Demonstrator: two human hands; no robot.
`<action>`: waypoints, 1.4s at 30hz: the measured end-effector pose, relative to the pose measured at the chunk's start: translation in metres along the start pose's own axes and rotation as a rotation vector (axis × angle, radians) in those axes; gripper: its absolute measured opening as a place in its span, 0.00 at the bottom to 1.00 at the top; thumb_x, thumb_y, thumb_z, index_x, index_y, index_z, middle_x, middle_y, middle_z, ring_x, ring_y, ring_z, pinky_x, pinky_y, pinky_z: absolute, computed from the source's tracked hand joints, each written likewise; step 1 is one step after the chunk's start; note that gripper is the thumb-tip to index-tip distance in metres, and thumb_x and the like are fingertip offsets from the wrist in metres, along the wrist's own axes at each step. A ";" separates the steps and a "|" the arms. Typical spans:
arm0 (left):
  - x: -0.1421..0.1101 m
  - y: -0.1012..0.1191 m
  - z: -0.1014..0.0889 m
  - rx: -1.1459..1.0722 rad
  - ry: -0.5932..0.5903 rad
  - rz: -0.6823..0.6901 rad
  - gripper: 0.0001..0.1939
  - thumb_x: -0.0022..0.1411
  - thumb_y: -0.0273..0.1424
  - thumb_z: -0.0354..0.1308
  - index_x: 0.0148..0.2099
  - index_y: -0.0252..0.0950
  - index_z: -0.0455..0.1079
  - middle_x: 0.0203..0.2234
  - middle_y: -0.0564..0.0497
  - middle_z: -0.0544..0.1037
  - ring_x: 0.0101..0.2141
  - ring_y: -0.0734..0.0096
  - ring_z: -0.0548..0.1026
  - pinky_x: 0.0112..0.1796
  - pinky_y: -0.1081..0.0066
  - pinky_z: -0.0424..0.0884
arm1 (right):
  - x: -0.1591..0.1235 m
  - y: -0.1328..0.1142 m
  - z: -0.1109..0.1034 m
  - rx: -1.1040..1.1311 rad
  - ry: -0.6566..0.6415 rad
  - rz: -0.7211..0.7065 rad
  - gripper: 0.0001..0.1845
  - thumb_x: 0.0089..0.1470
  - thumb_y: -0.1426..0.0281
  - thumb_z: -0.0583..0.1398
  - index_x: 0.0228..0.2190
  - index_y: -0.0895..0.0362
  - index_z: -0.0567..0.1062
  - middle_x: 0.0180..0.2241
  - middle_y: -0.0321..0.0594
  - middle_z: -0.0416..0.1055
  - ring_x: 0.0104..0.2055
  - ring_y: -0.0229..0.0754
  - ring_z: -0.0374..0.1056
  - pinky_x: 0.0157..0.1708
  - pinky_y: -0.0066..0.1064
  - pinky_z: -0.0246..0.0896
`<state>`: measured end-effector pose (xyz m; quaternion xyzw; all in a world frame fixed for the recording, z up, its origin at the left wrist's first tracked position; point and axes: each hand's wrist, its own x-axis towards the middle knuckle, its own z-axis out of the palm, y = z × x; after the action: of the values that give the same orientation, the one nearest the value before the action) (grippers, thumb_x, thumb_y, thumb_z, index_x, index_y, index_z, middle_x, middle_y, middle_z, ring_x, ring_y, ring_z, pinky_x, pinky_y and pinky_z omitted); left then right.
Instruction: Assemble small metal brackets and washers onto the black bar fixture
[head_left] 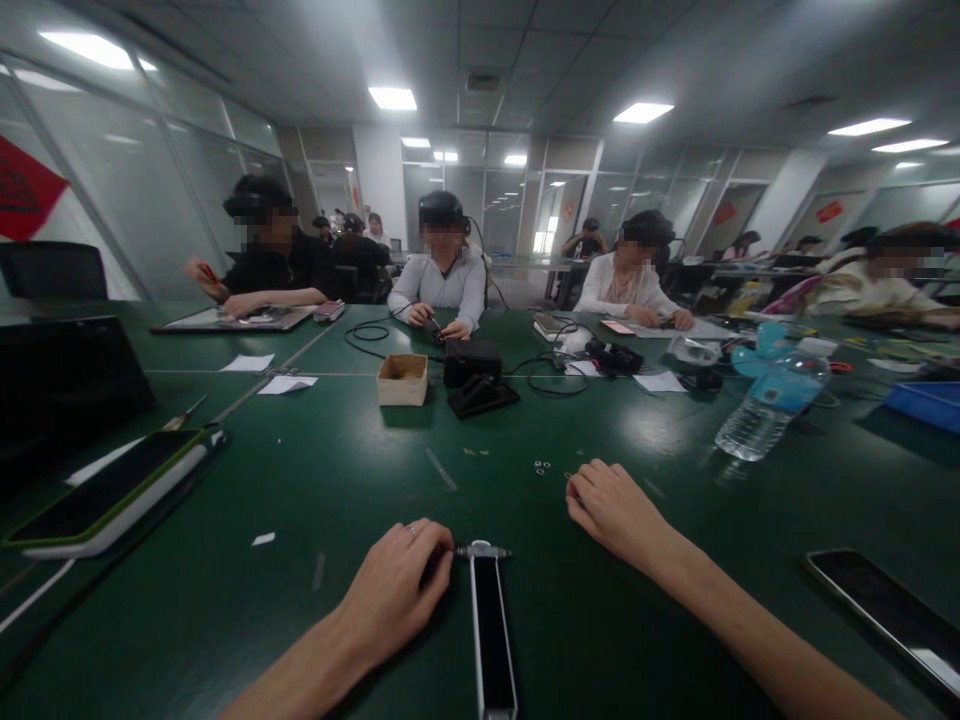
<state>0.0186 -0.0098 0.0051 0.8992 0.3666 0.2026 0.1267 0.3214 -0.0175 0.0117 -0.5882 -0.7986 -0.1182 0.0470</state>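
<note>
Here, my left hand (396,578) pinches the nine-o'clock end of a metal crosspiece (482,549) on a slim device (492,635) at my twelve, likely light, rigid, best held by its edges; my right hand (611,508) curls at two, its hold impossible to tell.

Straight beyond the left hand (390,580) stood an open cardboard box (403,388) beside a black case (472,363); far to its right, a blue-labelled water bottle (772,405); leftward, a green-edged phone (109,485)
</note>
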 end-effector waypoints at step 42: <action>-0.008 0.044 -0.010 -0.507 0.153 0.027 0.09 0.64 0.29 0.49 0.34 0.35 0.68 0.24 0.53 0.72 0.25 0.74 0.69 0.28 0.76 0.64 | -0.023 -0.130 -0.046 1.155 0.181 0.080 0.09 0.59 0.70 0.50 0.28 0.57 0.66 0.27 0.35 0.63 0.28 0.35 0.59 0.28 0.26 0.56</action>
<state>0.0354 -0.0457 0.0283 0.8256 0.3007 0.3570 0.3170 0.2017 -0.0866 0.0341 -0.4846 -0.7036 0.2885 0.4323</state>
